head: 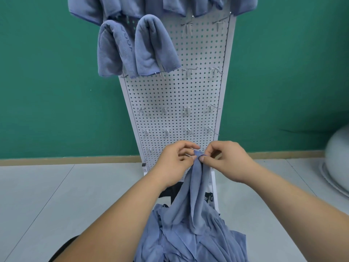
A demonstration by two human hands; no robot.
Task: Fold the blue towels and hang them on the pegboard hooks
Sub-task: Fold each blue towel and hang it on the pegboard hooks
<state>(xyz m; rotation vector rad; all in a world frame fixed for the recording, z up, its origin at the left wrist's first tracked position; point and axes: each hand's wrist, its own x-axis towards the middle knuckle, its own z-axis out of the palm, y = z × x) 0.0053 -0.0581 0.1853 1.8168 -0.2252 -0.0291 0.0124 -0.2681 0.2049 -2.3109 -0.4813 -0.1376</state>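
Low before the pegboard [170,95], two hands met at one raised corner of a towel [196,186]. The left hand [174,159] pinched that corner between thumb and forefinger, its other fingers loosely curled. The right hand [226,159] pinched the same corner from the right, thumb under and forefinger bent over it. The two hands nearly touched, and neither held anything else. The towel hung from the pinch in long folds and ran down into one crumpled pile [188,239] of blue cloth at the near edge. How many towels lay in the pile could not be told.

Far up on the left of the board, two folded towels [136,48] hung side by side, touching. Above them more blue towels were cut off by the top edge, so their number was unclear. Twelve bare hooks [187,109] showed in four rows: two, two, four and four. One more showed lower left, and the rest of that row was hidden behind the hands. The board stood on a pale floor [56,195] against a green wall [47,72].
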